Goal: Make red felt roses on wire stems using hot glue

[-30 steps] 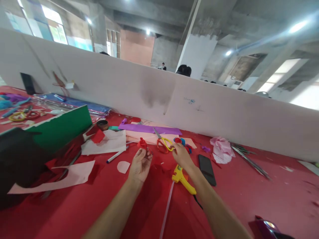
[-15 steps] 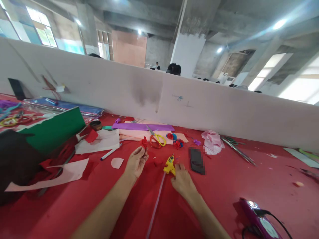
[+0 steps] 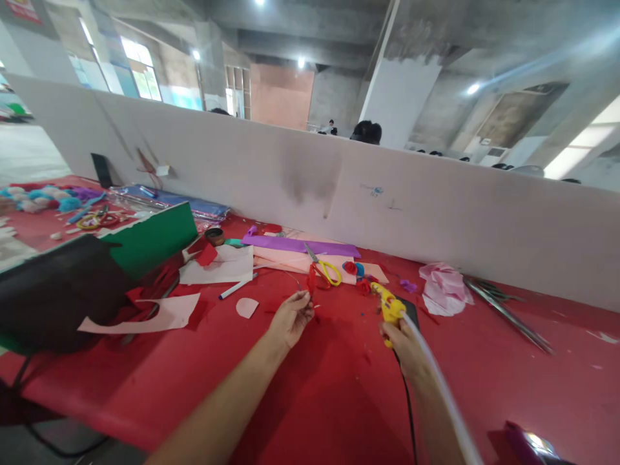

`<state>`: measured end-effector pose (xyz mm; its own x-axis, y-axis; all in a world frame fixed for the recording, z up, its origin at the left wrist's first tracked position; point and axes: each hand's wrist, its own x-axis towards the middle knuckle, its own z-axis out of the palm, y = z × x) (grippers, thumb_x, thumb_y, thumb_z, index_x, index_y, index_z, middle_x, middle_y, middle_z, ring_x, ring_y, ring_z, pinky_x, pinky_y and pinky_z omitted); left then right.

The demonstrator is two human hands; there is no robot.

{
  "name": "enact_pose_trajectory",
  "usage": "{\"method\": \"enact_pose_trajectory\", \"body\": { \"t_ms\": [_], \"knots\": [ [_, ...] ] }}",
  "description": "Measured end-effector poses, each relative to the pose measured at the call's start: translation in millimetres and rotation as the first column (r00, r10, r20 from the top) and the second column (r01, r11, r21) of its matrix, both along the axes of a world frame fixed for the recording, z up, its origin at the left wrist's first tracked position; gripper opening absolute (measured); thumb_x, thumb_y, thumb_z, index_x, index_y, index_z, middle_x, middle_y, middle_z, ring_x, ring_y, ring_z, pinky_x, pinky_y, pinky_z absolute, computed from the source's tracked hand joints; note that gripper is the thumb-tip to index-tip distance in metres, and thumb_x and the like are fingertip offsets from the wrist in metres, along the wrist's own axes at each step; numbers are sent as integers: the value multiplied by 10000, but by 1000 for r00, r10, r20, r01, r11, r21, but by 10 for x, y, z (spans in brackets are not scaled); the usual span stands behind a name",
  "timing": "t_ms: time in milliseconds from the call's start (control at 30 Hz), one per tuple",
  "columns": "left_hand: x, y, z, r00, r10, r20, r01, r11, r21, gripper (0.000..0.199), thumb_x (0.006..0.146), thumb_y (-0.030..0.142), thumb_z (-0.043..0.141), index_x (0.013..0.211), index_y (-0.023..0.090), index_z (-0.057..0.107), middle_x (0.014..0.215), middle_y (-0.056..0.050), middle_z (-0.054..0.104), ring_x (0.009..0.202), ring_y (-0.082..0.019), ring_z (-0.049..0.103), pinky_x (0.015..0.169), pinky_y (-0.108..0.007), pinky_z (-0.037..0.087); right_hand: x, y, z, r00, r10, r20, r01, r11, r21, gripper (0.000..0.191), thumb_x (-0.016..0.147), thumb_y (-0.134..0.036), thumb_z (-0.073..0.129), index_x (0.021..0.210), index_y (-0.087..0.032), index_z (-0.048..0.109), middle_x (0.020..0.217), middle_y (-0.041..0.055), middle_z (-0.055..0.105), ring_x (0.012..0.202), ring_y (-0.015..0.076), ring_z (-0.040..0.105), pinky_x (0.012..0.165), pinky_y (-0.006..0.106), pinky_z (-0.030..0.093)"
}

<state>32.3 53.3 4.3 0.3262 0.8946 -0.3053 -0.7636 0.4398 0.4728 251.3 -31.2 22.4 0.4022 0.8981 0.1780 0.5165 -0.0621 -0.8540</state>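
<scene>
My left hand (image 3: 292,318) pinches a small crumpled red piece (image 3: 311,279), paper or cloth, which stands up from the fingertips. In my right hand (image 3: 405,342) is a yellow hot glue gun (image 3: 389,303), raised off the table, its nozzle toward the upper left. A long whitish glue stick (image 3: 438,381) runs from its back over my forearm, and a black cord hangs below. Behind the red piece lie scissors (image 3: 330,272) with yellow and red handles. Small red and blue flowers (image 3: 352,268) lie just beyond the nozzle. The glue gun partly covers a black phone (image 3: 411,312).
On the red table (image 3: 320,400) lie pale pink sheet scraps (image 3: 247,307), a white pen (image 3: 237,286), a purple strip (image 3: 300,245) and crumpled pink paper (image 3: 444,290). Metal rods (image 3: 508,316) lie to the right. A green board (image 3: 152,239) stands left; a white partition (image 3: 271,168) closes the back.
My right hand has taken hold of the glue gun and lifted it to the right, over the phone. My left hand still holds the red piece, now more upright. The view has turned left.
</scene>
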Motion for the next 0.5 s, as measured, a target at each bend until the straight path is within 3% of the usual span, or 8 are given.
{"method": "enact_pose_trajectory", "body": {
  "t_ms": [167, 300, 367, 500],
  "knots": [
    [-65, -1, 0, 999, -42, -22, 41, 999, -28, 137, 665, 11, 710, 668, 106, 612, 636, -10, 609, 518, -60, 556, 512, -154, 470, -346, -13, -10, 955, 97, -281, -96, 995, 17, 338, 808, -515, 515, 848, -179, 528, 488, -82, 367, 420, 93, 359, 417, 216, 298],
    [-74, -42, 22, 995, -87, -49, 84, 995, -60, 128, 670, 17, 705, 683, 107, 616, 670, -26, 630, 548, -70, 572, 562, -173, 489, -539, -133, -45, 814, 229, -534, -273, 962, -3, 385, 776, -537, 617, 859, -164, 579, 495, -78, 375, 425, 76, 320, 411, 210, 266],
    [-60, -73, 24, 991, -120, -57, 115, 990, -78, 139, 659, 34, 721, 698, 113, 614, 675, -23, 629, 539, -72, 564, 530, -173, 470, -557, -185, -82, 805, 241, -543, -302, 953, -25, 382, 773, -529, 630, 898, -169, 608, 516, -69, 391, 431, 77, 319, 413, 217, 283],
    [-33, -124, 28, 979, -199, -42, 193, 975, -114, 184, 632, 83, 760, 700, 117, 594, 710, -21, 619, 513, -58, 515, 444, -154, 381, -498, -231, -184, 883, 190, -429, -233, 971, -49, 352, 748, -531, 642, 881, -205, 653, 554, -31, 468, 440, 97, 358, 404, 236, 337]
  ]
}}
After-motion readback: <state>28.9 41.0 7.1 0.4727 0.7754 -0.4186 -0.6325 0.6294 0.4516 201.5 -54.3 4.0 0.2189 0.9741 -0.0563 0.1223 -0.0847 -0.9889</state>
